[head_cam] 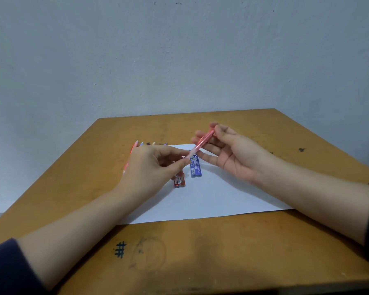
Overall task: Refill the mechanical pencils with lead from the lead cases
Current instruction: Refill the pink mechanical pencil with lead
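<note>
A pink translucent mechanical pencil is held slanted above the white paper. My right hand grips its upper end with thumb and fingers. My left hand pinches its lower tip. Below the pencil, a blue lead case marked "PENCIL LEAD" lies on the paper. A red lead case lies beside it, partly hidden by my left hand. Several more pencils lie in a row behind my left hand, mostly hidden.
The wooden desk has a drawn hash mark near its front edge and dark spots at the right. A pale wall stands right behind the desk's far edge.
</note>
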